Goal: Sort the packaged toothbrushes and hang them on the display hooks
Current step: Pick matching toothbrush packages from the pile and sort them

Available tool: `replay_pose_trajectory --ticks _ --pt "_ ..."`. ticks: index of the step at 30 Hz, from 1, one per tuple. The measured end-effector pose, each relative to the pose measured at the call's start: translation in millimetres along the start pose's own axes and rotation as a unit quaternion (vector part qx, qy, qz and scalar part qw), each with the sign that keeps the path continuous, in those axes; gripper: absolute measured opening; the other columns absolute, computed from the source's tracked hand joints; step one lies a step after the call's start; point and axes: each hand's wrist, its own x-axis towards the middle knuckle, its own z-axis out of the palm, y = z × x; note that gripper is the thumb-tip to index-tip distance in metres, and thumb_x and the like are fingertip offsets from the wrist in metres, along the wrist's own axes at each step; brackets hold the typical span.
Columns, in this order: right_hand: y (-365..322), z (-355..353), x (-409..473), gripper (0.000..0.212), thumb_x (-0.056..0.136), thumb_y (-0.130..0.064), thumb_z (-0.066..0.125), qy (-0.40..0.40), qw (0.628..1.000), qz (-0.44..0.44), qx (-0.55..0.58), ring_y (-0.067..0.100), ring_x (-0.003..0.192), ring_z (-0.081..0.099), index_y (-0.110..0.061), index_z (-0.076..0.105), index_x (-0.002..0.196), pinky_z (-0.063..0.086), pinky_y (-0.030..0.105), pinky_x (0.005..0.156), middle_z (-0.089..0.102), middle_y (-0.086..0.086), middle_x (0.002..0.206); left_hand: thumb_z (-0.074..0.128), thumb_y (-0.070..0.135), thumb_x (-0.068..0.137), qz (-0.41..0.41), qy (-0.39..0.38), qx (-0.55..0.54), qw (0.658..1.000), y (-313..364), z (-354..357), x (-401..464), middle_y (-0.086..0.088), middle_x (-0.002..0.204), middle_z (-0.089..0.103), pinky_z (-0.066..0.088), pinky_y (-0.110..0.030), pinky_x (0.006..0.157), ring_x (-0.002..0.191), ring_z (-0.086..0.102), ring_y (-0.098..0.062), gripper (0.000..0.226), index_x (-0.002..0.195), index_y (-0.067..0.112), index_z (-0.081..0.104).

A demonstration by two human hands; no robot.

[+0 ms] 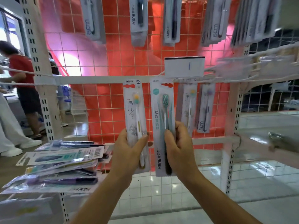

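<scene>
My left hand (129, 149) grips the lower part of a white-handled toothbrush pack (134, 109) with a yellow and green head, held upright before the grid. Beside it, my right hand (178, 146) grips a taller Hane pack (162, 120) with a teal-bristled, dark-handled brush, also upright. Both packs' tops reach the white crossbar (97, 80). Just right of them, two packs (195, 107) hang from hooks under a white label (184, 67). A loose pile of packs (61, 165) lies on the shelf at lower left.
More packs (139, 20) hang in a row on the upper hooks. Empty hooks and clear label holders (252, 67) stick out at the right. The white wire grid (113, 59) has red sheeting behind it. A person in a red shirt (21, 81) stands far left.
</scene>
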Motion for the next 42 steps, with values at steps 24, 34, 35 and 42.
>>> replay_pose_trajectory --ticks 24,34,35,42 --pt "-12 -25 21 0.007 0.097 -0.014 0.048 0.050 0.998 -0.006 -0.040 0.046 0.079 0.057 -0.014 0.052 0.091 0.052 0.058 0.065 0.056 0.027 0.088 0.068 0.042 0.067 -0.019 -0.026 -0.003 0.999 0 29 -8 0.000 0.097 0.073 0.059 -0.046 0.081 0.089 0.072 -0.018 0.043 0.106 0.028 0.059" --pt "-7 -27 22 0.010 0.098 -0.014 0.046 0.031 0.998 -0.019 -0.045 0.043 0.072 0.054 -0.019 0.049 0.089 0.051 0.056 0.062 0.054 0.025 0.083 0.067 0.033 0.074 -0.025 -0.020 -0.004 0.999 -6 31 -9 -0.001 0.095 0.074 0.061 -0.037 0.072 0.083 0.073 -0.017 0.033 0.105 0.028 0.058" --pt "-6 -27 21 0.010 0.098 -0.014 0.046 0.030 0.998 -0.018 -0.046 0.043 0.072 0.054 -0.018 0.049 0.090 0.051 0.056 0.061 0.054 0.025 0.082 0.067 0.037 0.071 -0.027 -0.019 0.000 0.999 -7 31 -9 -0.001 0.097 0.073 0.060 -0.039 0.074 0.086 0.073 -0.018 0.036 0.105 0.029 0.057" --pt "-4 -26 15 0.009 0.098 -0.014 0.046 0.031 0.998 -0.012 -0.052 0.040 0.070 0.056 -0.019 0.049 0.091 0.053 0.050 0.059 0.054 0.021 0.080 0.067 0.039 0.068 -0.026 -0.008 0.003 1.000 -8 29 -10 0.000 0.098 0.072 0.059 -0.041 0.078 0.089 0.072 -0.019 0.037 0.103 0.032 0.057"
